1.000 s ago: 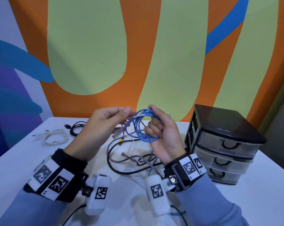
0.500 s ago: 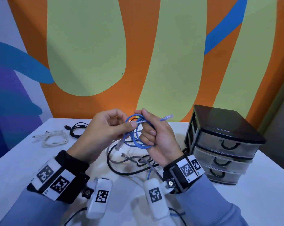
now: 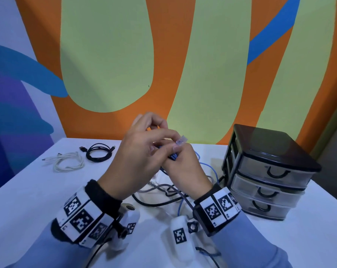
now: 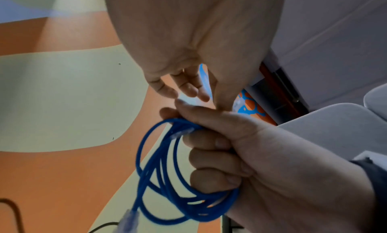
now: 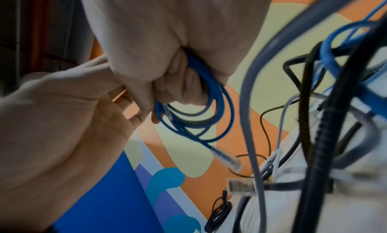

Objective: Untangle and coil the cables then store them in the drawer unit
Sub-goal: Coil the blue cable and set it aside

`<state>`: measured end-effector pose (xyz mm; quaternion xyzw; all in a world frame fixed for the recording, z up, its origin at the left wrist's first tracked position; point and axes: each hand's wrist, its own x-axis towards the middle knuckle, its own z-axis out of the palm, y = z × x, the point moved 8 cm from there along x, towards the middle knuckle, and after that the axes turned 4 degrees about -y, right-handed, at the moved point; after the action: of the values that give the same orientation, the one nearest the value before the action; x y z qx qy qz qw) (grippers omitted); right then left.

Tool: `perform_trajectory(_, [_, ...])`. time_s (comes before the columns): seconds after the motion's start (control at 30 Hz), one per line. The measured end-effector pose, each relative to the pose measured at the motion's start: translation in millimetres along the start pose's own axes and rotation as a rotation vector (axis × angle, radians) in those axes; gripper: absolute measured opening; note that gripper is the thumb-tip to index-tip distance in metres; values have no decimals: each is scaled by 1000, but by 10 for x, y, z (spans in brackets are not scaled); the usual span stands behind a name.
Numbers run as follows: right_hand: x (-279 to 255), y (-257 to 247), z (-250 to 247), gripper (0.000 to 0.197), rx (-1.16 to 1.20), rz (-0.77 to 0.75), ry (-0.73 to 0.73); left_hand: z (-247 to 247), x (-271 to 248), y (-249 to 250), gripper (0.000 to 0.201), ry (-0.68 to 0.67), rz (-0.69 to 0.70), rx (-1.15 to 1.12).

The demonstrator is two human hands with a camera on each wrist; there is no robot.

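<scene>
My right hand (image 3: 185,171) gripped the coiled blue cable (image 4: 180,178), fingers curled round its loops, above the table's (image 3: 28,200) middle. My left hand (image 3: 136,161) pinched its clear plug (image 3: 182,141) over the right fist. The drawer unit (image 3: 268,171) stood by the right edge, drawers closed. White cable (image 3: 67,161) and black cable (image 3: 99,154) lay coiled near the far-left corner.

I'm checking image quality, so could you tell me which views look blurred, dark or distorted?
Head view: bright and sharp, wide-angle bending at the edges, drawer unit leaning. Left wrist view: dim, blue cable fairly sharp, its lower plug smeared. Right wrist view: darker, the near cables blurred, the coil softer.
</scene>
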<state>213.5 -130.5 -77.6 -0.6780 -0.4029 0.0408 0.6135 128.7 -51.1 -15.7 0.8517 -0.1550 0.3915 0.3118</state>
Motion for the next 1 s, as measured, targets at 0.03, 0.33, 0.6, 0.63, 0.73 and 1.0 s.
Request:
perform_trajectory(0.03, [-11, 8, 27, 14, -20, 16, -27, -13, 7, -6, 11, 10, -22, -44])
perform_trajectory(0.33, [-21, 24, -37, 33, 452, 140, 80, -74, 1, -455, 58, -29, -303, -221])
perform_trajectory(0.6, [5, -5, -131, 26, 814, 176, 73, 250, -97, -506, 35, -126, -388, -547])
perform_trajectory(0.63, [3, -6, -127, 26, 835, 182, 66, 219, -92, -478, 36, -95, -365, -493])
perform_trajectory(0.73, [-3, -40, -84, 22, 883, 187, 41, 189, -104, -367, 35, -135, -293, -243])
perform_trajectory(1.0, [-42, 15, -39, 26, 779, 245, 92, 343, -138, -406, 41, -358, -299, -203])
